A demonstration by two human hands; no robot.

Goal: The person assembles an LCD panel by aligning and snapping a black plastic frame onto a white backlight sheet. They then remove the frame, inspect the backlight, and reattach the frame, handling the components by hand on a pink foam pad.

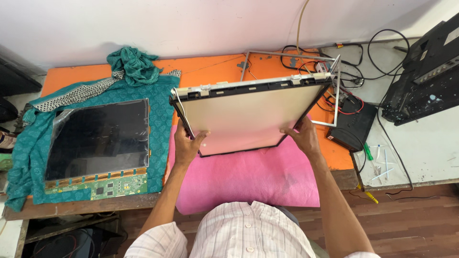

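While it is held clear of the table at the centre of the frame, the backlight panel [248,117] tilts with its far edge raised, pale diffuser face toward the camera, black frame around it, metal strip and clips along the top edge.

Handling, as judged: broad, thin, stiff in its frame but apt to flex; probably light; the diffuser face likely marks and scratches easily. Best taken by the frame edges, two-handed, not by the face.

Grip: left hand [187,143] closed on the lower-left edge, thumb over the face; right hand [302,136] closed on the lower-right edge.

Below it: pink cloth [248,179] spread over the near edge of the orange table [210,67].
Behind it, upper centre-right: bare metal bezel frame [287,53].
Left of frame: dark LCD glass panel [98,138] with a green circuit strip [98,186], lying flat on teal patterned cloth [158,95].
Right: black box [354,126], tangled cables [354,67], green-handled screwdriver [368,152]; far right, black monitor housing [425,71].
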